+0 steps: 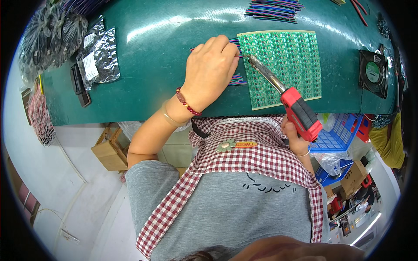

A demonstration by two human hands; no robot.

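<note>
Checked apron [261, 156], hands: left [211, 69] flat on wires [236, 79], right [294, 135] gripping soldering iron [287, 98].

bare green table [165, 56] lies open left of the left hand [209, 71]; silver bags [98, 54] crowd the far left, wire bundle [274, 9] beyond the circuit panel [283, 65], fan [373, 71] at right

One circuit board panel [281, 67] — one soldering iron [287, 98] — two foil bags [99, 56] — one fan [373, 72].
</note>
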